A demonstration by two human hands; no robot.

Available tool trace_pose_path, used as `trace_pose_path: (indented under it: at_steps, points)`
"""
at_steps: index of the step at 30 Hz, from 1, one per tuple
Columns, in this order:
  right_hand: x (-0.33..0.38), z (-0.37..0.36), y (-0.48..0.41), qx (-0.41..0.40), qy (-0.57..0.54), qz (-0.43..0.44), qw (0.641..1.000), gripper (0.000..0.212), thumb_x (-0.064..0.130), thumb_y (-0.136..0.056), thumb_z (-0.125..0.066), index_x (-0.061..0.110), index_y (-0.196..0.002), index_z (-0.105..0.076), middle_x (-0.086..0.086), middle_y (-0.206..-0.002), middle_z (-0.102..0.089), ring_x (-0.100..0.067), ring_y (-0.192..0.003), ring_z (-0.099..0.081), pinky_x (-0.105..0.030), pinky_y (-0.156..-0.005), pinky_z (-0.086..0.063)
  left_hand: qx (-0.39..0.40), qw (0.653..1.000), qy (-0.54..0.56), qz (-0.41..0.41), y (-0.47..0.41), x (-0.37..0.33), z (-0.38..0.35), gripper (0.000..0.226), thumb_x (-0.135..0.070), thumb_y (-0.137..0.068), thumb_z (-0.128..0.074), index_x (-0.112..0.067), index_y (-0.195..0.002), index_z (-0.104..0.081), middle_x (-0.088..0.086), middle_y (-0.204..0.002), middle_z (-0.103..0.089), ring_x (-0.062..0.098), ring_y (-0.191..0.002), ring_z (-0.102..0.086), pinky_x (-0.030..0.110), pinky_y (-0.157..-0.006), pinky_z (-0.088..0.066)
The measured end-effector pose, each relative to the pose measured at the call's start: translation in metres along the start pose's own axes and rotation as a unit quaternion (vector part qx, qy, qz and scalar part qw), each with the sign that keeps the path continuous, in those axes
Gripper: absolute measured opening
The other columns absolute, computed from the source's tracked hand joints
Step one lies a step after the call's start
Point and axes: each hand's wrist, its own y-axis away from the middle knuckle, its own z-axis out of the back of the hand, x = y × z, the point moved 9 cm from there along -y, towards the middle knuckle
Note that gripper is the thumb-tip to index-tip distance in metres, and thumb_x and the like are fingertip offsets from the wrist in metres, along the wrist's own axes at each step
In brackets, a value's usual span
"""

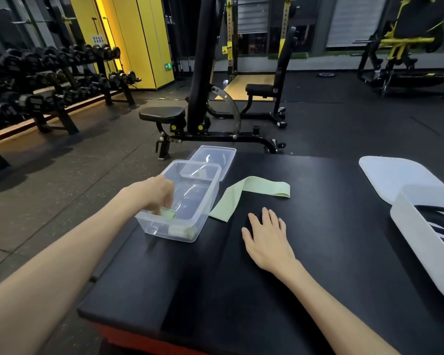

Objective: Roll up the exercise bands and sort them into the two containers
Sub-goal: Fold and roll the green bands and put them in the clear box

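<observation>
Your left hand is down inside the clear box. Its fingers curl round a small green roll. Another green roll lies on the bottom of the box, at the near end.

Your right hand lies flat on the black worktop. Its fingers are straight and it holds nothing.

The next thing to roll looks like the flat green band. It lies on the worktop just in front of your right hand and a little to the left. Its long way runs from near-left to far-right, with a bend in the middle. The near end sits right beside the clear box. The far end points to the right. Your right hand is the nearer one, so I think it should reach first.

The band looks thin, soft and floppy, and it is not shiny. The clear box is hard, shiny plastic, and its clear lid lies behind it. The worktop looks smooth and padded.

Far on your right is a white box with round corners. Black bands lie inside it. A white lid lies behind that box.
</observation>
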Motion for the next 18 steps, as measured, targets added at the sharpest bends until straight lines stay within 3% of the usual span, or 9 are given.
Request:
trace_pose_path:
  at_steps: [6, 14, 18]
  points:
    - [0.000, 0.001, 0.001, 0.005, -0.010, -0.003, 1.000, 0.051, 0.040, -0.100, -0.023, 0.017, -0.146, -0.024, -0.018, -0.154, -0.013, -0.029, -0.143, -0.004, -0.043, -0.115, -0.005, 0.062, 0.998, -0.029, 0.005, 0.003, -0.006, -0.013, 0.027, 0.000, -0.077, -0.057, -0.016, -0.090, -0.074, 0.000, -0.086, -0.061, 0.025, -0.089, -0.067, 0.030, -0.072, -0.056]
    - [0.001, 0.004, 0.002, 0.009, -0.018, -0.005, 1.000, 0.050, 0.039, -0.100, -0.023, 0.018, -0.145, -0.025, -0.017, -0.154, -0.014, -0.029, -0.143, -0.004, -0.043, -0.116, -0.005, 0.087, 0.996, -0.025, 0.000, -0.006, 0.006, -0.024, 0.029, 0.003, -0.071, -0.056, -0.020, -0.076, -0.074, -0.006, -0.077, -0.066, 0.018, -0.077, -0.066, 0.029, -0.068, -0.057]
    - [0.001, 0.003, 0.003, 0.015, -0.027, -0.008, 0.999, 0.051, 0.040, -0.100, -0.023, 0.018, -0.146, -0.025, -0.017, -0.155, -0.013, -0.028, -0.143, -0.003, -0.043, -0.116, -0.004, 0.108, 0.993, -0.043, 0.008, -0.009, 0.001, -0.024, 0.031, 0.003, -0.072, -0.057, -0.025, -0.070, -0.070, -0.001, -0.089, -0.069, 0.022, -0.083, -0.067, 0.028, -0.069, -0.055]
